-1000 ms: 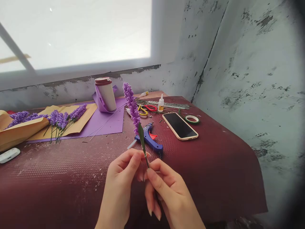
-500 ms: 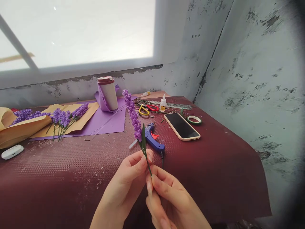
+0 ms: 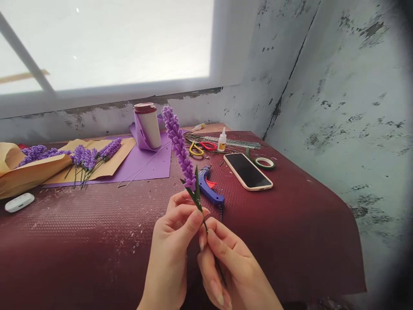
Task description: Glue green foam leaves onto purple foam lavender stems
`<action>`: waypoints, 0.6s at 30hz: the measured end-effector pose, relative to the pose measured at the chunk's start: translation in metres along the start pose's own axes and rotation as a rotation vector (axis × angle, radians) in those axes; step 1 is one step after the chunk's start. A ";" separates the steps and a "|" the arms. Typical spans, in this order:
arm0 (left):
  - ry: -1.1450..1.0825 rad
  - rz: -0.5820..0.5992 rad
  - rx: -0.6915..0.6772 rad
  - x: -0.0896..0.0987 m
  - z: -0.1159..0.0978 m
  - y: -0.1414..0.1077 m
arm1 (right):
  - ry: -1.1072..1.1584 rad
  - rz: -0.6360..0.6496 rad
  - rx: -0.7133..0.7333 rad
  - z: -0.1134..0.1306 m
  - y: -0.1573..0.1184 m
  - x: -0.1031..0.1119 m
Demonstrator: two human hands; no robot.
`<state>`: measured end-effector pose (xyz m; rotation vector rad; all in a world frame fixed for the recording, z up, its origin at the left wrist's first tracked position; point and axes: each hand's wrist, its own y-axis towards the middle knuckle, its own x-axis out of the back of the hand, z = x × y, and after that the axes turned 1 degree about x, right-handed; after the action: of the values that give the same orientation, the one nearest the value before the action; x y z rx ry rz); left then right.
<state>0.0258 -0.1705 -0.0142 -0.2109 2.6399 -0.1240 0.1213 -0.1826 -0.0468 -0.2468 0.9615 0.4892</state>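
Note:
Between my hands is an artificial lavender stem (image 3: 180,148) with a fluffy purple head and green leaves (image 3: 196,193) at its base, tilted up and to the left. My left hand (image 3: 176,239) pinches it just under the leaves with thumb and fingers. Lower down, my right hand (image 3: 230,258) is closed on the thin green stalk, whose end runs down past the palm. Behind the leaves lies a blue glue gun (image 3: 211,191) with an orange trigger, partly covered by the flower.
Finished purple flowers (image 3: 85,157) lie on brown paper (image 3: 124,155) over a purple sheet (image 3: 158,165). Behind stand a lidded cup (image 3: 151,129) and a glue bottle (image 3: 222,141). Rightward are scissors (image 3: 206,146), wires (image 3: 241,143), a phone (image 3: 248,171) and green tape (image 3: 264,163). A white case (image 3: 19,203) sits left.
The flower has come up closer, its head now higher and larger in view, with a second leaf showing on its left. My left hand has turned more upright.

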 end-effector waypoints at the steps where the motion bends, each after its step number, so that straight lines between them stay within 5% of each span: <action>1: 0.016 -0.001 -0.016 0.000 0.000 0.000 | -0.007 -0.013 0.002 0.001 0.000 0.000; 8: -0.030 0.129 0.131 -0.001 -0.002 0.001 | 0.000 0.021 -0.004 0.003 -0.001 -0.002; 18: -0.391 0.353 0.370 0.006 0.004 0.003 | 0.128 0.105 -0.047 0.001 -0.004 -0.004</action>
<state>0.0225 -0.1688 -0.0211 0.3223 2.1746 -0.4024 0.1221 -0.1870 -0.0429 -0.2738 1.0922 0.5984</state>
